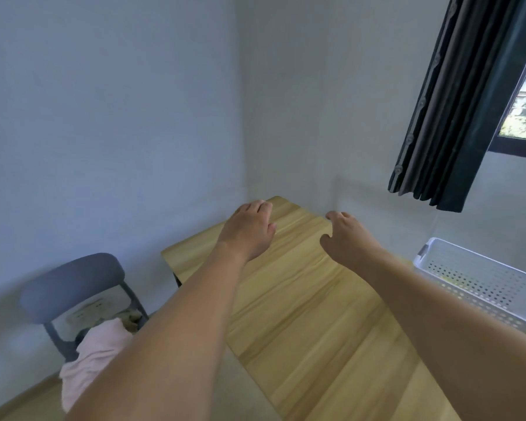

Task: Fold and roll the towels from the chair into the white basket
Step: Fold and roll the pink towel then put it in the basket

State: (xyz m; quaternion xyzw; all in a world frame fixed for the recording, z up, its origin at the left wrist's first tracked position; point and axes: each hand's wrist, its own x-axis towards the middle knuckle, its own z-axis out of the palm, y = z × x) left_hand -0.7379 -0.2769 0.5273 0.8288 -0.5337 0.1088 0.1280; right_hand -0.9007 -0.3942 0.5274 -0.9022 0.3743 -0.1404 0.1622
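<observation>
Start of the task, seen from the head camera. Our left hand (249,227) and right hand (348,235) are stretched out over the far part of the wooden surface (301,299), backs up, fingers loosely bent, grasping nothing; whether they touch the wood we cannot tell. The towels (93,350) lie in a pink heap on the seat of the grey chair (73,284), near left and below the surface, partly hidden by our left forearm; the heap is blurred, so we cannot count them. The white basket (480,278) stands on the right of the surface, and what shows of its perforated floor looks bare. No towel is on the surface, so we judge that nothing has yet been folded and that the step in hand is to fetch the first towel.

To do it well, we should turn left and reach down with the left hand, which is nearer the chair. We should pinch one layer at an edge or corner, not grab the bulk, so that a single towel comes free. We should then spread it flat on the open middle of the surface, clear of the basket, with its edges squared before the first fold. A limp heap may drag a second towel off the seat.
</observation>
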